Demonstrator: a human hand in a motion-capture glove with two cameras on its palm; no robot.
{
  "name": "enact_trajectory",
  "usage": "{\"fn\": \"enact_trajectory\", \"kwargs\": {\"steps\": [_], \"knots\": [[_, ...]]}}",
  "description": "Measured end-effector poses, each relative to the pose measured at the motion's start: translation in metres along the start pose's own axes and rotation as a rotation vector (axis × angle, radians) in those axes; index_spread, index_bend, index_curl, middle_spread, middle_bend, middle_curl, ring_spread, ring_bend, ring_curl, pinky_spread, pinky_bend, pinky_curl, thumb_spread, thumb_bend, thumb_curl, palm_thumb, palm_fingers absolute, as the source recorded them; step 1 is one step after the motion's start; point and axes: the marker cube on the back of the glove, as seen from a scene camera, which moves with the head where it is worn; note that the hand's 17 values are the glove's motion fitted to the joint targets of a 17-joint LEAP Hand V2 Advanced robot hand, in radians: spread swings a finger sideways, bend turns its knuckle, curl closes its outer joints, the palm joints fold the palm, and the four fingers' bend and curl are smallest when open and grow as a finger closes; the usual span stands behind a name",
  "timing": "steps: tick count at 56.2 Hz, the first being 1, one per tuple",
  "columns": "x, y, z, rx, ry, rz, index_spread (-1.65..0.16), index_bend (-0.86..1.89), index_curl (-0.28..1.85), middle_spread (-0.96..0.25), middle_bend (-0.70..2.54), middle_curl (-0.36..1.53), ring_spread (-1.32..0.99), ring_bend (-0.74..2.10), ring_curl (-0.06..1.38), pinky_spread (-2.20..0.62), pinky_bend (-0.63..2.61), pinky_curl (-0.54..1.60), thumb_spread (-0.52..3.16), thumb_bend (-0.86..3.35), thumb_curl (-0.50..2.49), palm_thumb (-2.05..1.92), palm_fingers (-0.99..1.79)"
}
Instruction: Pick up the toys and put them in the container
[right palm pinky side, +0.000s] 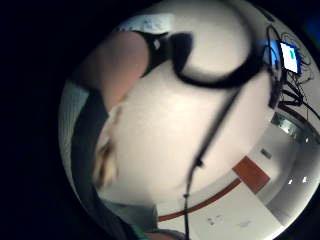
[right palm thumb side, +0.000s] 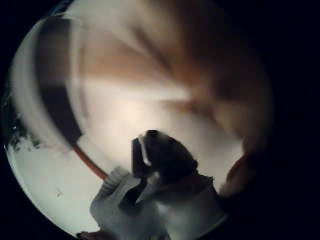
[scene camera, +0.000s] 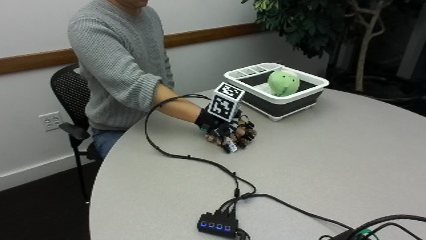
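Room: pale wall with a wooden rail (scene camera: 200, 35), a leafy potted plant (scene camera: 299, 20) in the corner, a black mesh office chair (scene camera: 70, 100) with a person in a grey knitted sweater (scene camera: 120, 60) seated on it.
Surface: round light-grey table (scene camera: 333, 160); bare part of it fills the little-finger-side palm view (right palm pinky side: 165, 135).
Container: white-rimmed rectangular tub with dark sides (scene camera: 293, 100), at the far side of the surface near the wall.
Contents: a green rounded plush toy (scene camera: 283, 82) sits inside the tub.
Hands: black-gloved right hand (scene camera: 226, 131) is low over the surface, just beside the tub's near corner, fingers curled downward; whether they grip anything, I cannot tell.
Around: a small black hub with blue lights (scene camera: 216, 222) lies near the front edge of the surface, a black cable (scene camera: 173, 152) running from it toward the glove.
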Motion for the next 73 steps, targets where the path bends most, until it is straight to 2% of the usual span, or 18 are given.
{"fn": "enact_trajectory", "kwargs": {"steps": [2,7,13,20,25,33,40,45,53,62,69,73], "knots": [[0.001,0.0,-0.001,0.016,0.013,-0.001,-0.3,0.02,0.15,-0.07,0.16,0.15,0.0,0.31,0.26,0.08,1.1,0.38,1.21,0.01,0.24,0.04,-0.13],[0.003,-0.002,-0.002,0.048,0.029,0.012,-0.32,0.04,0.12,-0.09,0.19,0.18,-0.02,0.42,0.3,0.07,1.12,0.38,1.27,0.01,0.25,0.06,-0.08],[0.002,-0.002,-0.003,0.213,0.072,-0.002,-0.35,0.09,0.11,-0.13,0.28,0.23,-0.09,0.57,0.34,0.04,1.09,0.37,1.34,0.01,0.27,0.08,0.08],[0.016,-0.006,-0.03,0.354,-0.017,0.017,-0.37,0.11,0.09,-0.18,0.45,0.29,-0.28,1.0,0.41,-0.25,1.07,0.32,1.47,0.07,0.3,0.17,0.85],[0.038,-0.007,-0.074,0.415,-0.091,0.072,-0.37,0.14,0.09,-0.2,0.56,0.34,-0.32,1.14,0.48,-0.33,1.08,0.35,1.4,0.15,0.39,0.38,1.08],[0.071,0.002,-0.151,0.528,-0.068,0.101,-0.38,0.2,0.13,-0.21,0.66,0.41,-0.35,1.15,0.53,-0.39,1.04,0.38,1.22,0.14,0.49,0.48,1.14],[0.062,0.007,-0.186,0.561,-0.055,0.071,-0.39,0.22,0.16,-0.21,0.68,0.44,-0.36,1.14,0.53,-0.4,1.03,0.39,1.11,0.11,0.56,0.5,1.15],[0.013,0.007,-0.198,0.555,-0.08,-0.052,-0.39,0.24,0.18,-0.21,0.69,0.45,-0.37,1.14,0.53,-0.41,1.02,0.4,1.05,0.09,0.6,0.51,1.15],[-0.113,0.004,-0.225,0.538,-0.149,-0.297,-0.4,0.25,0.22,-0.22,0.69,0.47,-0.38,1.15,0.53,-0.42,1.02,0.41,0.99,0.07,0.66,0.52,1.14],[-0.211,-0.004,-0.223,0.5,-0.08,-0.401,-0.41,0.21,0.24,-0.23,0.68,0.49,-0.38,1.15,0.53,-0.42,1.03,0.42,0.96,0.03,0.71,0.51,1.11],[-0.229,-0.01,-0.21,0.477,-0.037,-0.441,-0.42,0.17,0.24,-0.24,0.65,0.5,-0.37,1.15,0.53,-0.42,1.03,0.42,0.96,0.01,0.73,0.5,1.09],[-0.231,-0.016,-0.198,0.43,-0.009,-0.414,-0.42,0.15,0.24,-0.24,0.64,0.51,-0.37,1.16,0.53,-0.42,1.03,0.42,0.96,0.0,0.75,0.5,1.08]]}}
